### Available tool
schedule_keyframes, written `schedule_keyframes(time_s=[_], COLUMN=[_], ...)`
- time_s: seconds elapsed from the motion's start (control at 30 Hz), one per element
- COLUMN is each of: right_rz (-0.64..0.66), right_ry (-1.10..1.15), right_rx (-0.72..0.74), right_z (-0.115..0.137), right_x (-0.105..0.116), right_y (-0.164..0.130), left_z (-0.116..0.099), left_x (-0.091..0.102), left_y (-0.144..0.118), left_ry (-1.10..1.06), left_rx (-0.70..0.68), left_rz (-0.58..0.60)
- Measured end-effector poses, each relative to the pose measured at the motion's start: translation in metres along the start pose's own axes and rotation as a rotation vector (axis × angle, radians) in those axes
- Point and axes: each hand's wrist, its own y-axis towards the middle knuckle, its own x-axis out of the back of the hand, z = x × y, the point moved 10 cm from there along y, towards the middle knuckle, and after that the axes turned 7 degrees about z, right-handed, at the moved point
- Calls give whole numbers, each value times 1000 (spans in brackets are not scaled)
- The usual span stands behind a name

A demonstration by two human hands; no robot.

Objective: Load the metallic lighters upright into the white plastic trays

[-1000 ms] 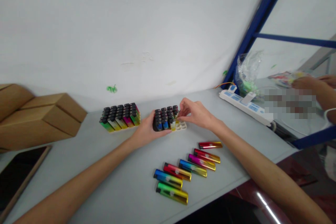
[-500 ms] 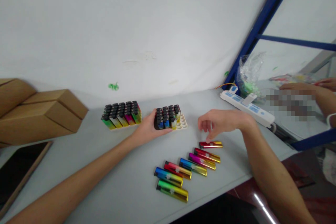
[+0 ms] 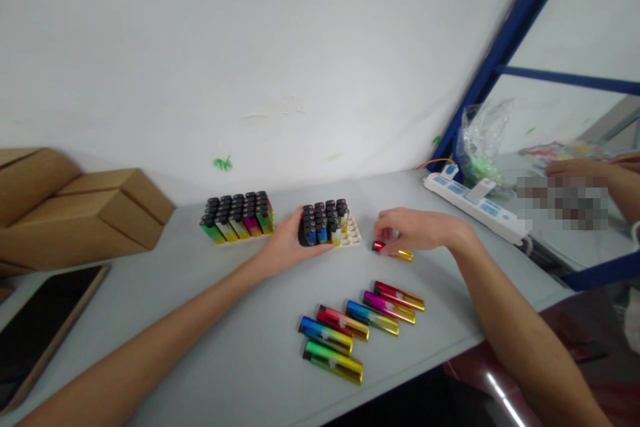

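Observation:
My left hand [image 3: 286,244] is wrapped round the left end of a white tray [image 3: 354,237] whose holes hold several upright lighters [image 3: 321,221]; the holes at its right end show bare. My right hand [image 3: 407,229] pinches a red and gold lighter [image 3: 406,255] between thumb and fingers, just right of that tray. In front lies a slanting row of several metallic lighters, among them a green and yellow lighter [image 3: 333,363], a purple and gold lighter [image 3: 390,307] and a red and gold one. Left of my left hand stands a second block of upright lighters [image 3: 238,216].
Brown cardboard boxes [image 3: 95,213] and a dark flat tablet-like thing [image 3: 47,327] lie at the left. A white power strip [image 3: 475,208] and a clear plastic bag [image 3: 483,143] are at the right, near a blue metal frame [image 3: 493,53]. Beyond it another person's hand [image 3: 575,170] shows.
My right hand has taken hold of the farthest red and gold lighter and carried it away from the row, toward the tray. My left hand stays on the tray; the view has shifted slightly.

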Motion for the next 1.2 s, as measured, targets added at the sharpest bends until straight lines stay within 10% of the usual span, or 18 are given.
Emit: schedule_keyframes(time_s=[0.43, 0.67, 1.2], right_rz=[-291, -709, -799], right_ry=[713, 450, 285], right_rx=[391, 182, 103], right_z=[49, 38, 41], right_x=[20, 30, 38], right_y=[18, 23, 13], left_z=[1, -1, -1], left_x=[0, 0, 1], left_y=[0, 0, 1], left_ry=[-9, -17, -14], left_rx=[-21, -31, -19], left_rz=[-8, -21, -13])
